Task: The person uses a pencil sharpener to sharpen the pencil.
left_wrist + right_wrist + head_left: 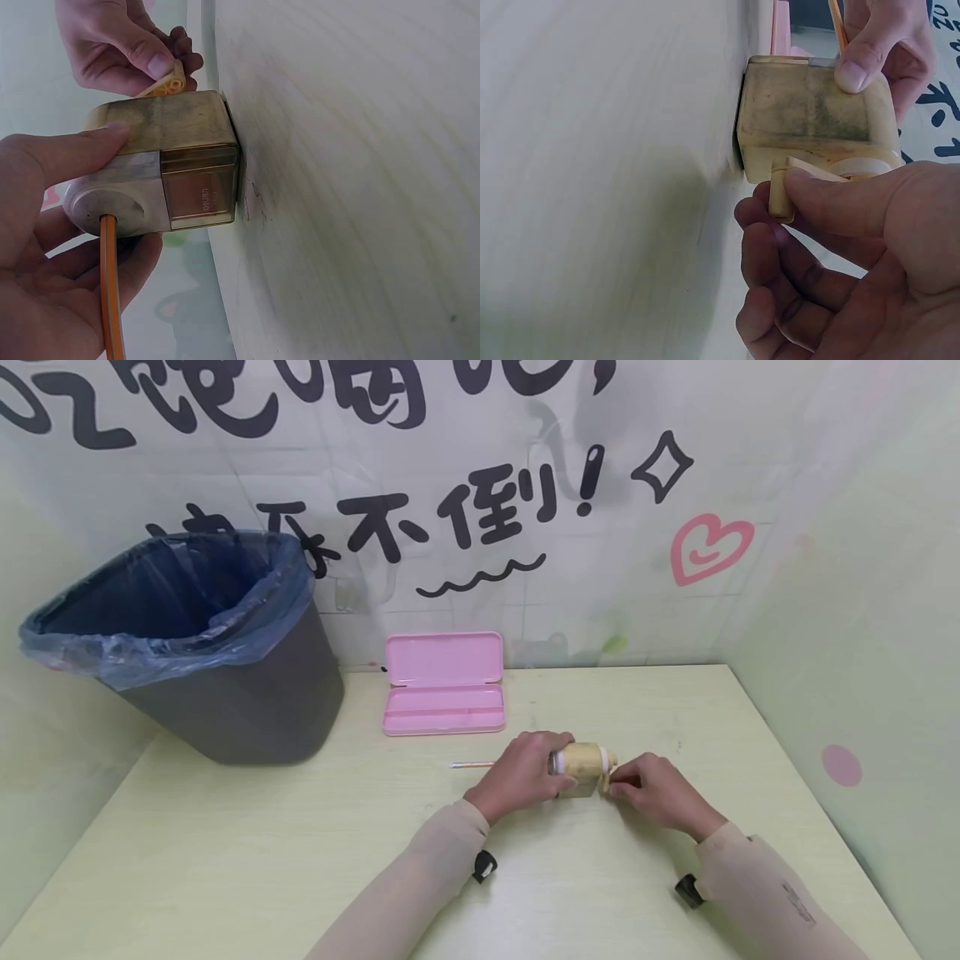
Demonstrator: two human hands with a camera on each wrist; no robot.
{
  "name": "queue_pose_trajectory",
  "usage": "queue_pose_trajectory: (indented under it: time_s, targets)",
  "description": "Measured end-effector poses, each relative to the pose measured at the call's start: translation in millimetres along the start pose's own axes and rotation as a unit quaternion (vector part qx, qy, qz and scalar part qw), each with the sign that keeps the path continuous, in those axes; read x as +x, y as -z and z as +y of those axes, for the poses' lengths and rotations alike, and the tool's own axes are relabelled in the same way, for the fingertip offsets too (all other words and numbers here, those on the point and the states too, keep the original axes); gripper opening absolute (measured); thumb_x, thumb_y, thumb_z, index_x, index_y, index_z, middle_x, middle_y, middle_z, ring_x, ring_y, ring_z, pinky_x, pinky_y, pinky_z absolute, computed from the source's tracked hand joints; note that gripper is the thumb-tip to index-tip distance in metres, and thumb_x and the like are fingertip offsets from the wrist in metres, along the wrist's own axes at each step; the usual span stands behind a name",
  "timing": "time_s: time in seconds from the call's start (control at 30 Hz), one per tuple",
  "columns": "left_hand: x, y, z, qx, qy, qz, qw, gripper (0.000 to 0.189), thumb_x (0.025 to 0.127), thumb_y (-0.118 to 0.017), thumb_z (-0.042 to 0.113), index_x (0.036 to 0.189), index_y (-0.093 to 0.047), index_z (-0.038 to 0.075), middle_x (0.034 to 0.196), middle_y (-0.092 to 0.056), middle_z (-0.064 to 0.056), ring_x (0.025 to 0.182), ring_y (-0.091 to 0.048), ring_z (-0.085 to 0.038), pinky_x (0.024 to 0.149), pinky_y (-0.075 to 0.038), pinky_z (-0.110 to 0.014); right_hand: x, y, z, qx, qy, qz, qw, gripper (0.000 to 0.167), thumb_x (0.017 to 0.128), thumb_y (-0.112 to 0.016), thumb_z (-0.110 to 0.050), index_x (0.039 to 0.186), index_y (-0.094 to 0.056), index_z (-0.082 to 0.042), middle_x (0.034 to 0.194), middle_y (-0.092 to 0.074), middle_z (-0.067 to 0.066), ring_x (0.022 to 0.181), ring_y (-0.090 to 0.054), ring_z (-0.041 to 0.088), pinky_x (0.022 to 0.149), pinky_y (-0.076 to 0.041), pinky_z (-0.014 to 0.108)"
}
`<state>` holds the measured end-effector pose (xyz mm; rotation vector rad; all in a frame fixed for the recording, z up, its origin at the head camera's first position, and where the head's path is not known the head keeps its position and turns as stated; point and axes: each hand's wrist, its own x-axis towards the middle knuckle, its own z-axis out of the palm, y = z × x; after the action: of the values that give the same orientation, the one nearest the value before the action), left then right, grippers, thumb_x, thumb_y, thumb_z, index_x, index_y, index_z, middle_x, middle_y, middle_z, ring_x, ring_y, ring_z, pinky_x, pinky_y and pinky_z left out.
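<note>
A yellowed crank pencil sharpener rests on the table in front of me. My left hand grips its body from the left, with the thumb across the top in the left wrist view. An orange striped pencil has one end in the sharpener's front hole, and its other end sticks out to the left in the head view. On the opposite side, my right hand pinches the crank handle between thumb and fingers. The pencil's tip is hidden inside the sharpener.
Behind the hands lies a pink pencil case with its lid up against the wall. A grey bin lined with a blue bag stands at the back left. Walls border the table at the back and both sides.
</note>
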<state>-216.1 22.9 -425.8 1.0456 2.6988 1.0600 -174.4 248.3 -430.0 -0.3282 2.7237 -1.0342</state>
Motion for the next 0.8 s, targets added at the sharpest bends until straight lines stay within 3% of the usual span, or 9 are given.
queue_pose_trajectory:
  time_s: [0.5,0.8]
  targets:
    - [1.2,0.6,0.3,-0.002,0.001,-0.003,1.0000,0.043,0.079,-0.084,0.013,0.118,-0.068,0.008,0.096,-0.068,0.000,0.075,-0.056,-0.009,0.062,-0.045,-0.017,-22.2,16.7,-11.2,0.005,0.069,-0.008,0.9976,0.013,0.091,-0.070,-0.008,0.099,-0.077,-0.001,0.089,-0.074,0.002,0.076,-0.059,0.008,0.066,-0.049,0.026]
    - [1.0,0.4,0.8,0.004,0.001,-0.001,1.0000,0.043,0.079,-0.084,0.014,0.119,-0.069,0.007,0.098,-0.069,-0.001,0.076,-0.056,-0.008,0.063,-0.045,-0.017,-26.8,28.2,-19.9,0.001,0.063,0.008,0.9980,0.013,0.092,-0.070,-0.009,0.100,-0.077,-0.002,0.093,-0.075,0.004,0.081,-0.064,0.010,0.067,-0.050,0.026]
